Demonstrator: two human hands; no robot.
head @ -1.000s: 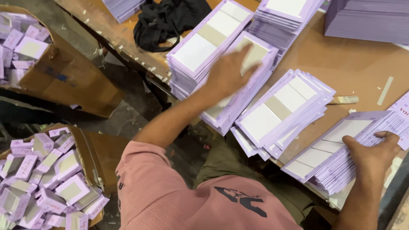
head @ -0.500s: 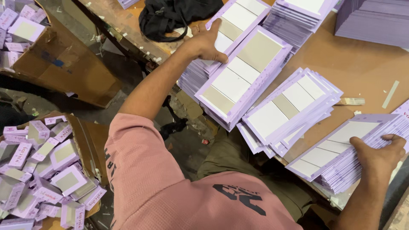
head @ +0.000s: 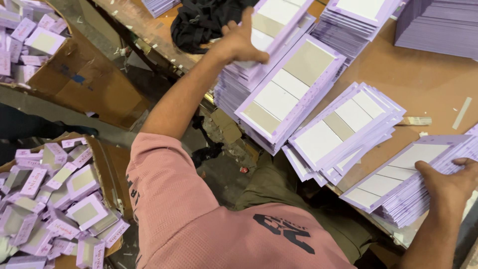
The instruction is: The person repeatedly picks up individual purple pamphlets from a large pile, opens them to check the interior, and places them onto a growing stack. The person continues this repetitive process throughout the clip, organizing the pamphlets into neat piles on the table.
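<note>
While the person leans over the brown table [head: 428, 74], the left hand [head: 238, 44] reaches up and forward to the far stack of lilac card sheets [head: 249, 79]. Its fingers curl over the near edge of a tilted sheet [head: 279, 25], thumb on top, so the hand is grasping that sheet at its corner. Directly beside it lies a second stack [head: 289, 94], whose top sheet shows pale grey and white panels framed in lilac; this stack overhangs the table edge toward the person. A third, fanned stack [head: 343, 129] sits just to the right and nearer, well within the table surface.

The right hand [head: 448, 182] rests on the nearest stack [head: 398, 179] at the lower right, palm down with fingers spread over the top sheet and the thumb against its side; it presses on the stack rather than closing around it. Further stacks of the same sheets [head: 438, 25] stand along the far side of the table, and a black cloth bundle [head: 204, 20] lies just left of the left hand. On the floor to the left, two cardboard cartons [head: 107, 164] hold heaps of small folded lilac boxes [head: 59, 199]. The person wears a pink shirt [head: 199, 219].
</note>
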